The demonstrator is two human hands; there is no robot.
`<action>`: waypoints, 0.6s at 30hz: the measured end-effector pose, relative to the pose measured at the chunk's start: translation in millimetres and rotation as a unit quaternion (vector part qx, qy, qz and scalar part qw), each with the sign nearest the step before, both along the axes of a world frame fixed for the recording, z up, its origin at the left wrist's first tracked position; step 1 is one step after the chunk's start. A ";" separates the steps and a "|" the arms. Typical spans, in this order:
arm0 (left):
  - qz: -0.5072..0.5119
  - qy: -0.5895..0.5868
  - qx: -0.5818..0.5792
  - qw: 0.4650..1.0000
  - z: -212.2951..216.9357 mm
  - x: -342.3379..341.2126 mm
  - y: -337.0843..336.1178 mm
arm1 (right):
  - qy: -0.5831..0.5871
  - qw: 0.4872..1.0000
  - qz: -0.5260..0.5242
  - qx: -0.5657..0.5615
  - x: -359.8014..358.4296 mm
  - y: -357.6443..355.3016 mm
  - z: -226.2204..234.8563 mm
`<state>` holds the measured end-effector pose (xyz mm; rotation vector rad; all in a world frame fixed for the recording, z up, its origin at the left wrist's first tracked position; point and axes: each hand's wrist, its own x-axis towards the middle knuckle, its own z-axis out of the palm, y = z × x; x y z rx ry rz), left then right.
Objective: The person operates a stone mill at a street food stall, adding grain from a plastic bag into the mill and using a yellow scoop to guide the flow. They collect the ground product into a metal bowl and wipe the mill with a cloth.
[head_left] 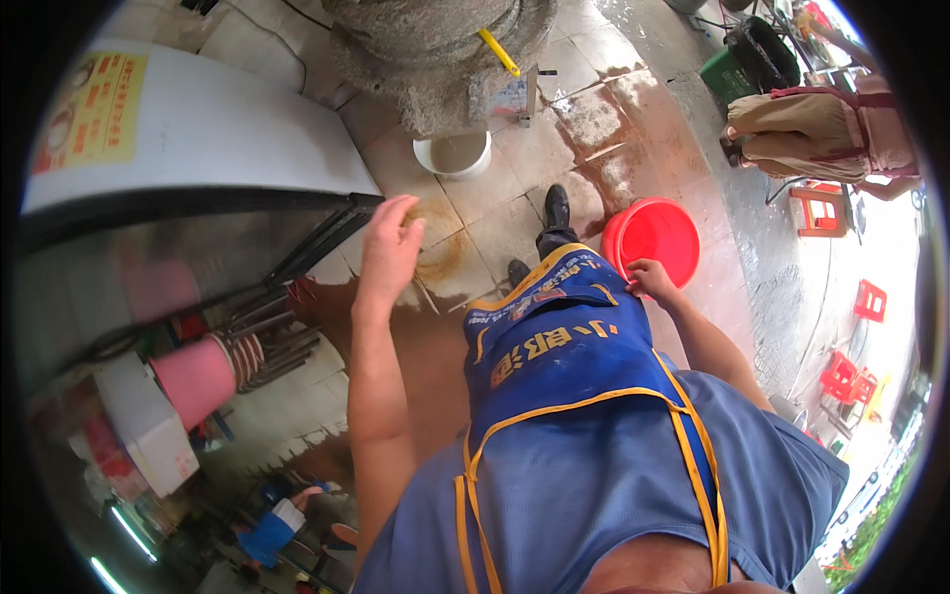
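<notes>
My right hand point(648, 280) is closed at the near rim of a red plastic tub point(658, 238), beside my apron; the tub looks bare inside. My left hand point(389, 247) is raised in front of a glass-door cabinet, its fingers curled together. Something small and brownish shows at the fingertips, too unclear to name. Ahead stands a large grey stone mill point(426, 59) with a yellow handle point(500, 52) sticking out of it. Below the mill's stone lip, a white bucket point(482, 168) with greyish liquid sits on the tiles.
The cabinet point(237, 129) takes up the left side, with stacked stools and a pink bucket point(195, 381) near it. Wet brown patches mark the tiled floor point(505, 233). Another person point(811, 134) stands at the right, near a green bin point(727, 79) and red stools point(821, 210).
</notes>
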<state>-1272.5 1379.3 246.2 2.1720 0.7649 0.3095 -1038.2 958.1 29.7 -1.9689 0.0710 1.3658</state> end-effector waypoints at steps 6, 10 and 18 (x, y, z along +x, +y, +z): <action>0.056 -0.088 0.062 0.993 49.8 110.1 116.7 | -0.037 0.991 -0.007 -0.125 73.6 -25.4 -76.5; 0.063 -0.108 0.241 0.962 69.1 240.7 224.4 | -0.022 0.995 -0.057 -0.075 129.0 17.1 -79.0; 0.247 0.019 0.262 0.933 -0.9 372.8 399.5 | -0.076 0.990 -0.097 0.064 239.8 119.9 -40.3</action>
